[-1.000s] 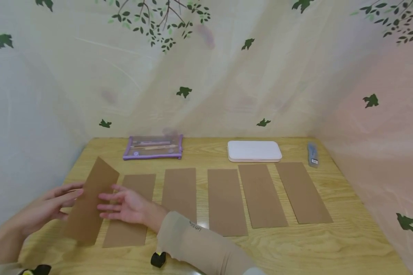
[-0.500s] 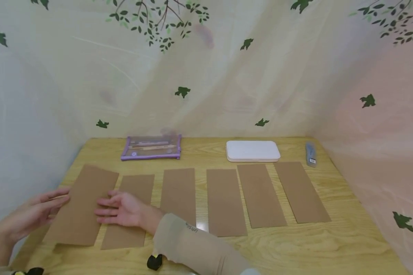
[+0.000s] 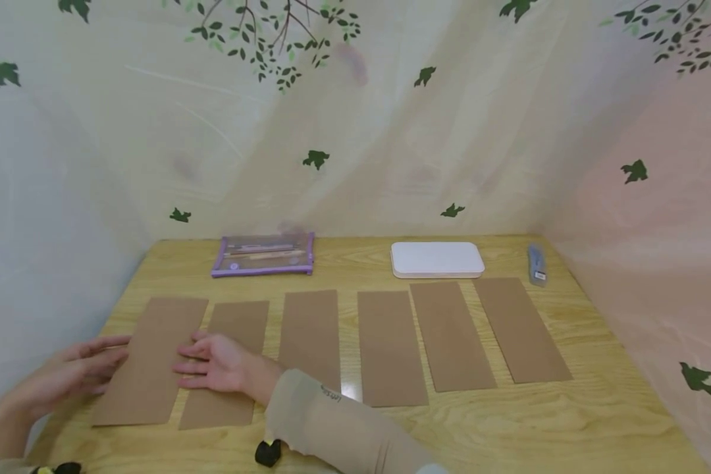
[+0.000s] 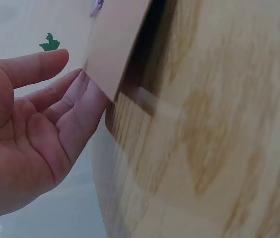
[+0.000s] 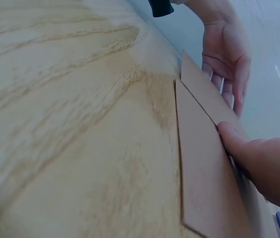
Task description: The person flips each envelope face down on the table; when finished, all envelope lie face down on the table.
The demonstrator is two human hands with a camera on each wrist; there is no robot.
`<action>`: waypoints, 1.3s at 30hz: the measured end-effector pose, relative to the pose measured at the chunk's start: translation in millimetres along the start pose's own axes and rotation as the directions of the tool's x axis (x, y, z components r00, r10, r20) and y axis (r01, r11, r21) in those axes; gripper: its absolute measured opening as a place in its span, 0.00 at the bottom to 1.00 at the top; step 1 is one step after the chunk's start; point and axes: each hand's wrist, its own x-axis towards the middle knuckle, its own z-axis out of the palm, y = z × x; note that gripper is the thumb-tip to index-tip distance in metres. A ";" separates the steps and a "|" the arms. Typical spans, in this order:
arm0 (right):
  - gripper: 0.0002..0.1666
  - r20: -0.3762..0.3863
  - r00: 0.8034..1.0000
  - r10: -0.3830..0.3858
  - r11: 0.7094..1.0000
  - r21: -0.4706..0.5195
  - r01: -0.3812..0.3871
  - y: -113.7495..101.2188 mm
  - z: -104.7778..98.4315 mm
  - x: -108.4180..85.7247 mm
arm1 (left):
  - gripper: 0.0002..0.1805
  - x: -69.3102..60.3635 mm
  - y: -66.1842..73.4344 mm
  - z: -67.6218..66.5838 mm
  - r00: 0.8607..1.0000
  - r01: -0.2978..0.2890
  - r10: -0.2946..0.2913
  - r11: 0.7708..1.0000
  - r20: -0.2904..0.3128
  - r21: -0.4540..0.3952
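The leftmost brown cardboard rectangle (image 3: 151,362) lies nearly flat on the wooden table (image 3: 486,434). My left hand (image 3: 71,375) is at its left edge; in the left wrist view the fingertips touch the cardboard edge from beneath, and the thumb stands apart from it. Over the gap between the leftmost cardboard and the second cardboard piece (image 3: 239,319) is my right hand (image 3: 222,362), its fingers extended loosely to the left. In the right wrist view, the right hand (image 5: 264,161) lies close over the cardboard pieces, partly cut off by the frame.
Several more cardboard rectangles (image 3: 392,349) lie in a row to the right. Behind them are a clear purple-edged pencil pouch (image 3: 263,255), a white flat case (image 3: 437,259) and a small grey-blue packaged item (image 3: 536,264). A patterned curtain (image 3: 355,118) encloses the table's back and sides.
The leftmost cardboard was tilted up between both hands and has come down to lie nearly flat. My left hand has lowered with it; the right hand has shifted slightly.
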 end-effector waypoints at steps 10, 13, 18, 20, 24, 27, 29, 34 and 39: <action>0.39 -0.052 0.998 -0.028 0.999 -0.019 0.027 -8.8 -1.3 0.5 | 0.35 17.4 8.3 13.0 0.969 0.120 -0.069 0.970 -0.238 0.211; 0.38 -0.047 0.998 -0.035 0.999 -0.021 0.034 -7.9 -2.2 2.2 | 0.37 18.5 10.4 14.7 0.961 0.150 -0.088 0.962 -0.261 0.228; 0.38 -0.035 0.999 -0.030 0.999 -0.023 0.029 -3.5 -2.3 3.0 | 0.36 17.3 11.0 18.2 0.955 0.157 -0.081 0.954 -0.284 0.255; 0.38 -0.030 0.999 -0.030 0.999 -0.022 0.029 -2.1 -1.7 3.0 | 0.34 16.9 11.2 19.3 0.952 0.155 -0.068 0.947 -0.298 0.280; 0.37 -0.019 0.999 -0.046 0.999 -0.023 0.045 -0.5 0.6 4.1 | 0.33 16.5 11.7 19.7 0.948 0.149 -0.040 0.932 -0.316 0.331; 0.36 -0.018 0.998 -0.053 0.998 -0.022 0.052 0.9 1.9 4.8 | 0.33 16.2 10.9 20.3 0.943 0.152 -0.031 0.926 -0.331 0.347; 0.36 -0.018 0.999 -0.048 0.999 -0.022 0.047 2.6 2.0 4.9 | 0.32 15.2 10.1 21.7 0.942 0.155 -0.030 0.923 -0.335 0.352; 0.34 -0.024 0.999 -0.044 0.999 -0.015 0.043 6.4 0.8 4.2 | 0.32 13.8 9.9 26.7 0.939 0.165 -0.027 0.909 -0.342 0.383; 0.34 -0.009 0.999 -0.047 0.999 -0.006 0.047 8.9 -0.5 4.3 | 0.34 14.3 10.7 28.3 0.936 0.188 -0.037 0.895 -0.350 0.406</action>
